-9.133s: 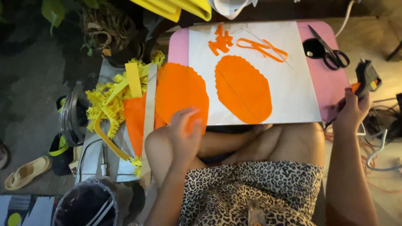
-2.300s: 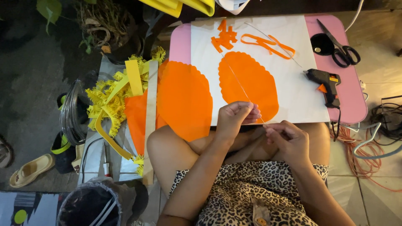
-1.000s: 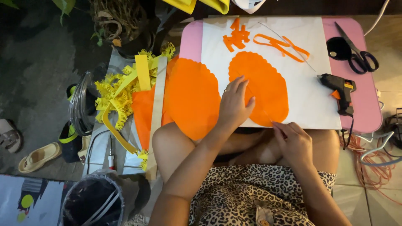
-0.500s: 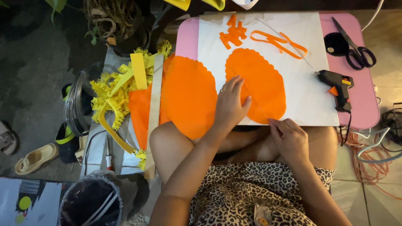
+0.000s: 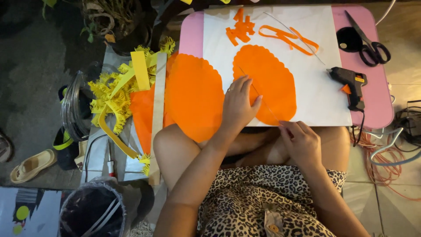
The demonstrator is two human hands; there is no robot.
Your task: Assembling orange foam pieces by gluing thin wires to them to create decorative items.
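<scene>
Thin wire being laid along the right orange scalloped oval.
Left hand (image 5: pixel 239 105) lies flat, fingers spread, pinning the wire (image 5: pixel 258 94) on that oval (image 5: pixel 267 81); right hand (image 5: pixel 300 140) pinches its near end. Glue gun (image 5: pixel 351 85) idle; second oval (image 5: pixel 193 96) bare.

On the table (image 5: pixel 193 37) lies a paper sheet (image 5: pixel 320 101). Two scalloped ovals rest there — one (image 5: pixel 267 81) on the sheet, one (image 5: pixel 193 96) overhanging its left edge. Scraps (image 5: pixel 241 28) lie behind them; the glue gun (image 5: pixel 351 83) lies right, scissors (image 5: pixel 370 41) behind it.
</scene>
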